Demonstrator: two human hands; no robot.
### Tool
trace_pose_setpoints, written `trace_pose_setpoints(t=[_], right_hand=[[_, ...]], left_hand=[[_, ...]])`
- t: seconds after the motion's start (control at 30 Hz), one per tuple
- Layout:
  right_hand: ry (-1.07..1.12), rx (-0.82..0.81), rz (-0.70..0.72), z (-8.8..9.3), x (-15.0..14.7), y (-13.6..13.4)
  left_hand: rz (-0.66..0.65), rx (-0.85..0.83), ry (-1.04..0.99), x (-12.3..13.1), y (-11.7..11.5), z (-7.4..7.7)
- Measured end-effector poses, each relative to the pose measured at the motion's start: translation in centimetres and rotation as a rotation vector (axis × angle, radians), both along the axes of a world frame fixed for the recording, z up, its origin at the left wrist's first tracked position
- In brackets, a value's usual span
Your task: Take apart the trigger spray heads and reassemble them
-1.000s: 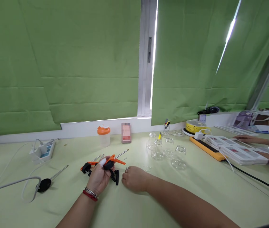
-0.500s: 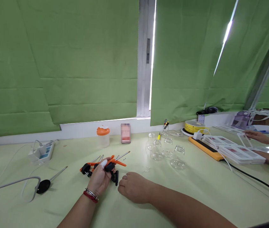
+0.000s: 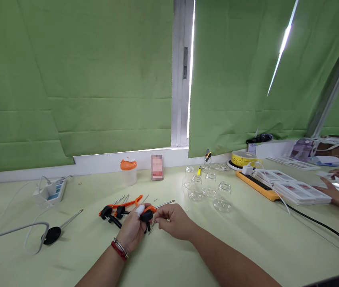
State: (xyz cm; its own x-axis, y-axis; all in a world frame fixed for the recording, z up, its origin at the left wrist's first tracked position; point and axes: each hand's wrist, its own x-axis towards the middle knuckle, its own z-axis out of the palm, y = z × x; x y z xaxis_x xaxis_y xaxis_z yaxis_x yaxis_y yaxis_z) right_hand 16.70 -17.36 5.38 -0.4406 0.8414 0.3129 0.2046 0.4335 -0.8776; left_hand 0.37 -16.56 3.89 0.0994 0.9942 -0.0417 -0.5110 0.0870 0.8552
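Note:
My left hand, with a white covering on its thumb, is closed around an orange-and-black tool with a thin metal shaft pointing right. My right hand is just beside it, fingertips pinched together close to the tool's lower black part. A slim greyish rod shows below those fingertips; whether they grip it I cannot tell. Similar orange-and-black pieces with metal shafts lie on the table left of my left hand. Farther left rests a round black piece with a metal shaft.
Behind my hands stand an orange-lidded cup and a pink box. Several upturned glasses are to the right, before an orange power strip. Another person's hands work beside white cases. A white socket block sits left.
My left hand has moved slightly right with the tool, away from the other pieces. My right hand has risen and turned, its fingertips now at the tool.

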Motion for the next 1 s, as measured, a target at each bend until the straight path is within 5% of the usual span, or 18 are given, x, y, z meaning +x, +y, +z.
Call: trace_pose_setpoints(t=[0.1,0.3,1.0], right_hand=[[0.145,-0.125,-0.031,0.3,0.3,0.4],[0.294,-0.125,-0.102,1.1,0.4,0.9],[0.151,-0.075,-0.261,0.7,-1.3,4.5]], left_hand=[[-0.071,0.037,0.027,0.3,-0.1,-0.2],[-0.14,0.002,0.079,0.8,-0.3,-0.8],[-0.2,-0.105,0.03,1.7,-1.0,-0.9]])
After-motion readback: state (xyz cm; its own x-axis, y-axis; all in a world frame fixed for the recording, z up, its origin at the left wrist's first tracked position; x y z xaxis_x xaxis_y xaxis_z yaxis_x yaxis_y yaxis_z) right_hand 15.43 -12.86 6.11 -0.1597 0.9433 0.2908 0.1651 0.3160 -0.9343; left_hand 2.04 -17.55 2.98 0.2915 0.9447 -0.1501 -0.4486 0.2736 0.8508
